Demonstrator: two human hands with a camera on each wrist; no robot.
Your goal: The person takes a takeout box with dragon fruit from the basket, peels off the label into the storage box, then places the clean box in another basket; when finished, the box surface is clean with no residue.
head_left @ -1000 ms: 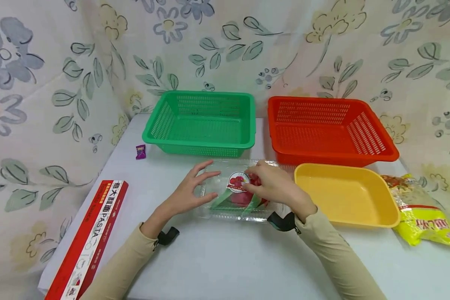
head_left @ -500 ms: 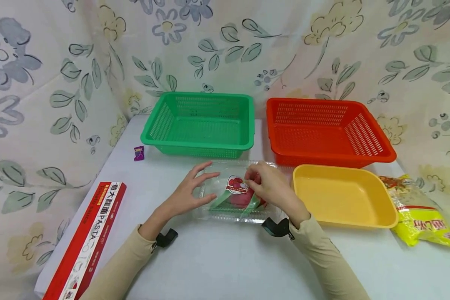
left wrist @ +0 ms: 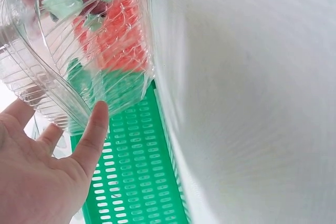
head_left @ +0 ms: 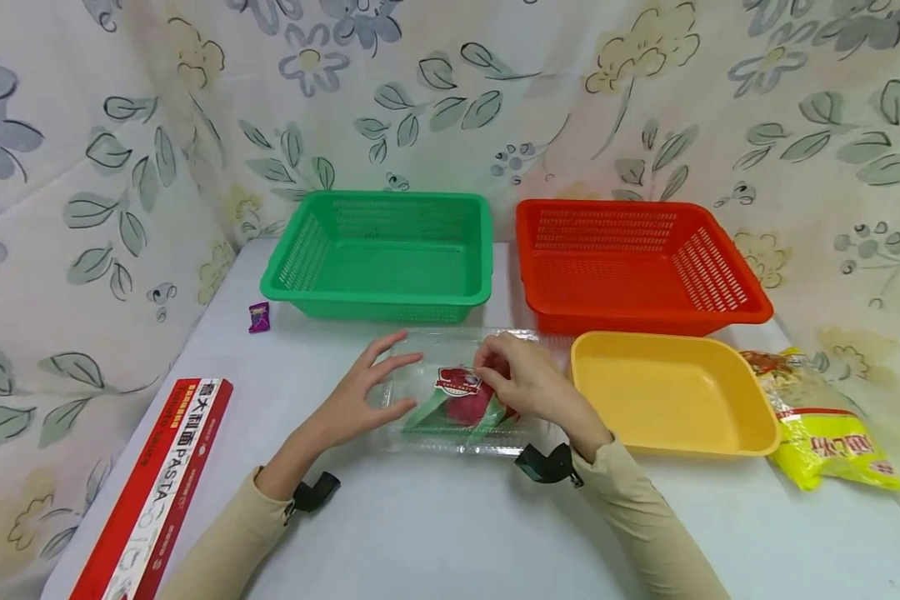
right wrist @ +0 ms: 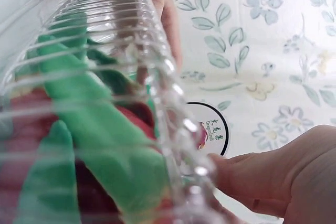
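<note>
A clear plastic box (head_left: 427, 346) lies on the white table, with red and green contents (head_left: 468, 408) inside. My left hand (head_left: 356, 400) rests at its left side, fingers spread; in the left wrist view, fingers of this hand (left wrist: 50, 166) touch the ribbed plastic (left wrist: 58, 82). Above the lid, my right hand (head_left: 536, 387) has thumb and index finger together at a label (head_left: 457, 382). The right wrist view shows a round, black-rimmed white label (right wrist: 212, 129) reading "Dragonfruit", its edge at the thumb of my right hand (right wrist: 283, 174). Other right fingertips are partly hidden.
Green (head_left: 397, 304) and red (head_left: 645, 321) baskets stand at the back, a yellow tray (head_left: 667, 396) right of the box. A yellow noodle bag (head_left: 832, 442) lies far right, a long red pasta box (head_left: 153, 487) at left, a small purple packet (head_left: 259, 317) behind it.
My right thumb and index finger have come together on the label, which showed as a full circle before and shows only in part now. My left hand keeps its pose; the head view has shifted slightly.
</note>
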